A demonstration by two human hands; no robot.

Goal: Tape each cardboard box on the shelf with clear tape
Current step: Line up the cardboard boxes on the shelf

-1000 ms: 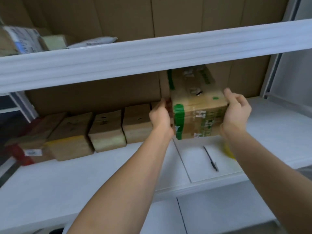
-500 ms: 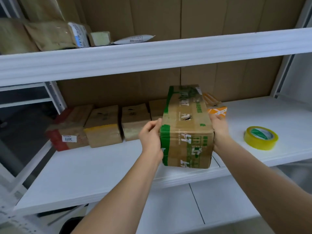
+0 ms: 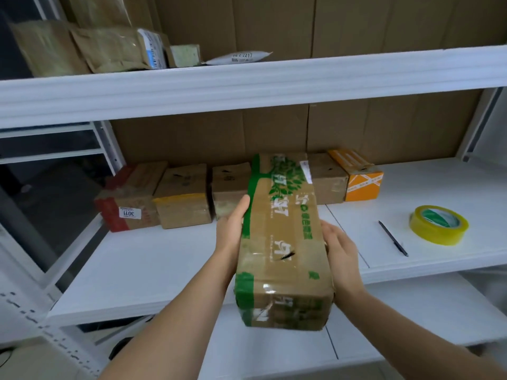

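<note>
Now the person holds a long cardboard box [image 3: 282,242] with green print lengthways out over the front edge of the shelf [image 3: 164,264], one hand on each long side. The left hand [image 3: 231,229] presses flat against the left face with its fingers straight; the right hand [image 3: 341,252] cups the right face, fingers wrapped toward the underside. The box carries glossy tape already, though whether that is fresh work cannot be told. The roll of tape [image 3: 439,224] lies untouched to the right on the shelf, a pen [image 3: 393,238] between it and the box, so taping of this box has probably not begun. A row of smaller boxes [image 3: 183,198] and an orange box [image 3: 362,182] wait at the back wall. Compared with a second ago, the box has been drawn out from under the upper shelf toward the person, and the tape roll has come into sight.
</note>
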